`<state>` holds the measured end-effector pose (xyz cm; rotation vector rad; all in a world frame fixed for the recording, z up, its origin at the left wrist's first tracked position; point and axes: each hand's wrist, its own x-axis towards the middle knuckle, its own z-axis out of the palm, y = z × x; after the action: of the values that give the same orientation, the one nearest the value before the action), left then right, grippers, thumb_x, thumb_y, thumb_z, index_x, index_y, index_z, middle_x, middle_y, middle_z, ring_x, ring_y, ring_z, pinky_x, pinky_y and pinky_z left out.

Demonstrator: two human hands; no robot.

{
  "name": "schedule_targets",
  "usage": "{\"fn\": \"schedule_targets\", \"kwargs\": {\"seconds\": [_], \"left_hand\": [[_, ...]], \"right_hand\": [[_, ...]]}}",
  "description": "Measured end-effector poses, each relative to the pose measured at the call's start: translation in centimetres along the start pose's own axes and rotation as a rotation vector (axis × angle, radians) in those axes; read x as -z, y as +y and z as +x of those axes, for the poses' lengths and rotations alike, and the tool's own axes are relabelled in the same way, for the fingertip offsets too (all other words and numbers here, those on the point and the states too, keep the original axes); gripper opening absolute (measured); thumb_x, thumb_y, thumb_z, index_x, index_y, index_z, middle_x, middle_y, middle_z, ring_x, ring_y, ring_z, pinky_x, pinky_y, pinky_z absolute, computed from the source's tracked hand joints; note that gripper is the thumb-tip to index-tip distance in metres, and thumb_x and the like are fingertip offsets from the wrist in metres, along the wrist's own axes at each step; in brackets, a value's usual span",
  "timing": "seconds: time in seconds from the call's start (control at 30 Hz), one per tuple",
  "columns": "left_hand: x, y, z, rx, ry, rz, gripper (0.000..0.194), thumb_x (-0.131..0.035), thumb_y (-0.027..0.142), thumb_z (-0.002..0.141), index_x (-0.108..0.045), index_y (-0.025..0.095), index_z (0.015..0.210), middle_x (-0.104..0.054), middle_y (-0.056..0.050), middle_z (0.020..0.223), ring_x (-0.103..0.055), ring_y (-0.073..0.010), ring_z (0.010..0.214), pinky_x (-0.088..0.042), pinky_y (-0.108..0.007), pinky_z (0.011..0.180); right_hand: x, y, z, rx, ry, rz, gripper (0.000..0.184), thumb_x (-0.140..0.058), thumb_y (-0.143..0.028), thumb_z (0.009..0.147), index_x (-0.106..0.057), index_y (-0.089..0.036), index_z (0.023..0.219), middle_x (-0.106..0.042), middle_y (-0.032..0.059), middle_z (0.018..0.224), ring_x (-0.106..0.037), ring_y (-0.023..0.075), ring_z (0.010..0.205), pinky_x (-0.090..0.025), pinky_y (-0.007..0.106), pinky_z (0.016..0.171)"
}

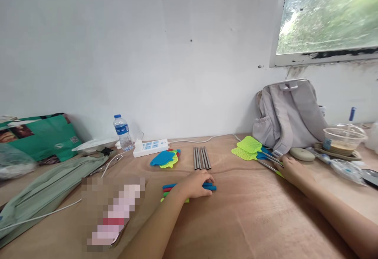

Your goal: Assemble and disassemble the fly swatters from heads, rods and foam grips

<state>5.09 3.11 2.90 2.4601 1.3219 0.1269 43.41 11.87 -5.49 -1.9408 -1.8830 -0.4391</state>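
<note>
My left hand (197, 184) lies curled over a small pile of coloured plastic handles (173, 189), blue, red and green, on the wooden table (236, 219). Just beyond it lie several metal rods (201, 158) side by side. Further left is a stack of swatter heads (165, 158), blue on yellow. My right hand (291, 169) rests closed on the handles of assembled fly swatters (251, 148), whose lime-green heads point left.
A grey backpack (291, 113) leans on the wall at right, beside a clear bowl (344, 135) and a pale oval object (301, 154). A water bottle (122, 132) and white power strip (150, 148) stand at the back. A green bag (41, 135) and grey-green cloth (44, 196) lie left.
</note>
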Motion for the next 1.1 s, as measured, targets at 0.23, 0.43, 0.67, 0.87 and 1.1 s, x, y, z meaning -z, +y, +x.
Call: {"fn": "schedule_targets", "kwargs": {"seconds": [0.23,0.43,0.67,0.87,1.1], "left_hand": [[-0.1,0.0,-0.1,-0.007,0.043,0.001,0.032,-0.065,0.029,0.069,-0.06,0.024,0.1,-0.057,-0.002,0.101,-0.054,-0.0196,0.094,-0.042,-0.026,0.075],[0.0,0.5,0.0,-0.02,0.152,-0.014,0.029,-0.054,0.043,0.078,-0.06,0.021,0.096,-0.06,-0.005,0.097,-0.053,-0.0215,0.093,-0.042,-0.032,0.078],[1.0,2.4,0.2,0.0,0.399,-0.151,0.02,-0.045,0.027,0.081,-0.057,0.019,0.095,-0.058,-0.005,0.099,-0.052,-0.0185,0.095,-0.041,-0.03,0.084],[0.7,5.6,-0.9,0.132,0.26,-0.464,0.034,-0.048,0.042,0.08,-0.05,0.021,0.106,-0.058,-0.003,0.105,-0.055,-0.0174,0.091,-0.042,-0.028,0.075],[-0.9,8.6,-1.2,0.019,0.178,-0.439,0.016,-0.042,0.028,0.084,-0.051,0.021,0.096,-0.062,-0.001,0.1,-0.055,-0.0166,0.091,-0.04,-0.025,0.073]], "right_hand": [[1.0,-0.5,0.0,-0.001,0.028,-0.019,0.022,-0.036,-0.029,0.085,-0.054,-0.019,0.077,-0.059,0.0169,0.078,-0.06,0.0296,0.069,-0.04,0.039,0.055],[3.1,-2.4,0.3,0.212,0.211,0.252,0.024,-0.031,-0.024,0.087,-0.054,-0.016,0.093,-0.056,0.0159,0.088,-0.057,0.0278,0.082,-0.044,0.041,0.072],[5.9,-10.3,-2.8,0.039,0.08,1.193,0.031,-0.047,-0.047,0.082,-0.053,-0.021,0.099,-0.058,0.0058,0.079,-0.057,0.0207,0.072,-0.047,0.038,0.071],[7.4,-15.9,-6.6,-0.182,-0.227,1.773,0.026,-0.067,-0.043,0.07,-0.057,-0.021,0.079,-0.054,-0.0016,0.067,-0.049,0.0119,0.063,-0.041,0.025,0.06],[7.6,-16.9,-7.8,-0.323,-0.454,1.983,0.036,-0.073,-0.038,0.06,-0.043,-0.02,0.057,-0.041,-0.0071,0.047,-0.037,0.0069,0.042,-0.027,0.021,0.042]]}}
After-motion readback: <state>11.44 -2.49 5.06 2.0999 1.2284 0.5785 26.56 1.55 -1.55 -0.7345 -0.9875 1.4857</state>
